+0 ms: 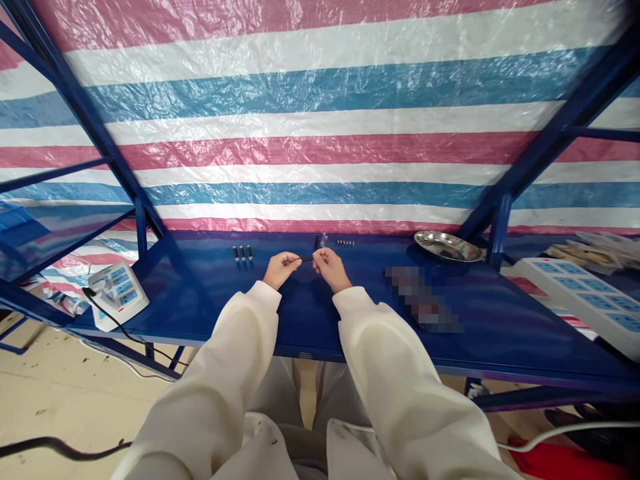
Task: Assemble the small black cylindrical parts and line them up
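Observation:
A thin black stick-like part lies level between my two hands, above the blue tabletop. My left hand pinches its left end between thumb and fingers. At the other end, the fingers of my right hand are closed on it and partly hide it. Just beyond my right fingers are a small black piece and a clear piece. Three short black cylinders with silvery ends stand in a row to the left. Several tiny metal parts form a line to the right.
A shiny metal dish sits at the back right, with a pixelated dark object nearer me. White power strips lie left and right. Blue frame posts rise at both sides before a striped plastic sheet.

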### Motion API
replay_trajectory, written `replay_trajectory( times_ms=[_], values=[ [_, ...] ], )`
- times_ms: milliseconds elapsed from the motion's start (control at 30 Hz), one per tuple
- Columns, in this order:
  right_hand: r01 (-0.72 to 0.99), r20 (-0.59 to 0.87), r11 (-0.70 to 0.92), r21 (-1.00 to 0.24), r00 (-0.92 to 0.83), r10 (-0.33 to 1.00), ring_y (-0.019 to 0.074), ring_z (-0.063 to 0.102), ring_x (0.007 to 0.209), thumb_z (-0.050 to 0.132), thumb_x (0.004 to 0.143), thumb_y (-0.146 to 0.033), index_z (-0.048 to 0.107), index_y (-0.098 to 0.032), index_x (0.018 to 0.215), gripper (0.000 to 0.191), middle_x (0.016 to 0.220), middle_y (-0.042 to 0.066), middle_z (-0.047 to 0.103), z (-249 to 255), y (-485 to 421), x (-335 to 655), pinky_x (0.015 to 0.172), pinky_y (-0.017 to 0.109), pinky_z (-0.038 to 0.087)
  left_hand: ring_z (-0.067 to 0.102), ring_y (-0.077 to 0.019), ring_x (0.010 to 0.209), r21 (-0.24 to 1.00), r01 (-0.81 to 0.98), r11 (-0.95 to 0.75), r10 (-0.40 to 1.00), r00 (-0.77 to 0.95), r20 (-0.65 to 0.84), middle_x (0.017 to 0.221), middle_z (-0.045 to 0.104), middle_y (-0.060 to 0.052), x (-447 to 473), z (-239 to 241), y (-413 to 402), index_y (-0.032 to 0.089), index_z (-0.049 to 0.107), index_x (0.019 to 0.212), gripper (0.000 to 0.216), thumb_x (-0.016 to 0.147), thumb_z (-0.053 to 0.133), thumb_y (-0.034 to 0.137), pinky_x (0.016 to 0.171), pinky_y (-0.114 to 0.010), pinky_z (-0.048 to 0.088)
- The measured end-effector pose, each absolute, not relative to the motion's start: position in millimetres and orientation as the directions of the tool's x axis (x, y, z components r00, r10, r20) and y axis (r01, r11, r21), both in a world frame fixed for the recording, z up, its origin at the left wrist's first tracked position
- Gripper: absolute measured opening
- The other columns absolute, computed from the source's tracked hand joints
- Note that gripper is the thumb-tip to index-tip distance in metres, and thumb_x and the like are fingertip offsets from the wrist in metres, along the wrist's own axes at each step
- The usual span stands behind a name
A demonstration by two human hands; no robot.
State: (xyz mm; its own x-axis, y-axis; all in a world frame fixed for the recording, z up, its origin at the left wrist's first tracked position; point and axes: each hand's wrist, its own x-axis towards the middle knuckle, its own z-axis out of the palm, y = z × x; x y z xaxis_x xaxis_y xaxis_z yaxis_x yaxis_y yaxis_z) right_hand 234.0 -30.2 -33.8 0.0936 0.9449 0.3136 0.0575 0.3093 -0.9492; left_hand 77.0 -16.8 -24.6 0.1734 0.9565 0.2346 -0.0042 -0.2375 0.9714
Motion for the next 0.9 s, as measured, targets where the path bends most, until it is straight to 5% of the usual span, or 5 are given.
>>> replay_trajectory(
  times_ms=[467,667,900],
  values=[
    [0.146,0.193,0.167,-0.975,0.185,0.964,0.0104,0.045,0.04,0.05,0.075,-0.053,0.048,-0.021,0.077,0.032,0.049,-0.005,0.051,-40,-26,235,0.044,0.024,0.038,0.057,-0.012,0.061,0.898,0.196,-0.393,0.91,0.223,0.35,0.07,0.066,-0.003,80,-21,-24,0.015,0.066,0.078,0.016,0.068,0.069,0.027,0.062,-0.026,0.046],
    [0.522,0.356,0.239,-0.819,0.135,0.925,0.0181,0.057,0.059,0.034,0.087,-0.038,0.055,-0.022,0.093,0.027,0.06,0.0,0.058,-37,-35,234,0.069,0.033,0.044,0.058,-0.0154,0.072,0.681,0.414,-0.604,0.796,0.271,0.542,0.081,0.066,-0.005,82,-16,-29,0.019,0.066,0.086,0.012,0.079,0.057,0.024,0.071,-0.028,0.046],
    [0.59,0.393,0.271,-0.76,0.086,0.915,0.0208,0.059,0.064,0.03,0.09,-0.039,0.055,-0.022,0.102,0.033,0.065,0.003,0.061,-34,-38,233,0.071,0.033,0.044,0.056,-0.0205,0.083,0.342,0.576,-0.742,0.661,0.548,0.512,0.087,0.065,-0.009,78,14,-31,0.019,0.065,0.088,0.02,0.086,0.047,0.025,0.08,-0.034,0.04]
  ],
)
